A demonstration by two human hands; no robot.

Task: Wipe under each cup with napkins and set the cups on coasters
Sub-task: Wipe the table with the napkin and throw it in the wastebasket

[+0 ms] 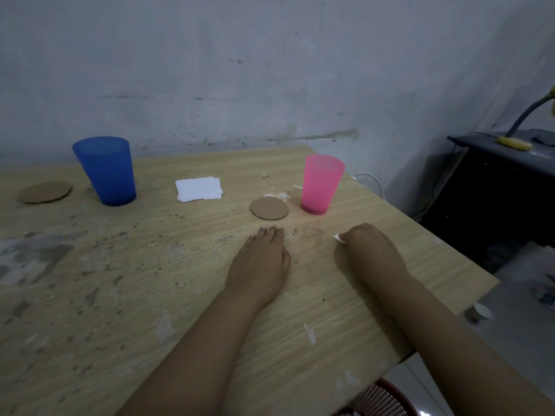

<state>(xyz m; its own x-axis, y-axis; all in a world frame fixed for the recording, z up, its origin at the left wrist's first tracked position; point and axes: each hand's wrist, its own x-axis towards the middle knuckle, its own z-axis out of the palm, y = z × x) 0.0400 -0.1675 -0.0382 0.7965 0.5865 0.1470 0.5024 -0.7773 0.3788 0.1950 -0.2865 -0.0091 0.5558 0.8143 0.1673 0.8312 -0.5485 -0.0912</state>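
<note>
right grip (365, 244) pinches napkin scrap (340, 238), pink cup (322, 183) beyond.

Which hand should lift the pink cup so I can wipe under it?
Probably the left hand: it lies flat and empty near the pink cup, while the right hand already grips a napkin for wiping.

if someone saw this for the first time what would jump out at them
The two bright cups: a blue cup at the table's far left and a pink cup toward the far right, both standing on the bare wooden table, each with a round cardboard coaster to its left. Next come the hands in the foreground: the left hand lies flat, and the right hand is curled round a scrap of white napkin.
</note>
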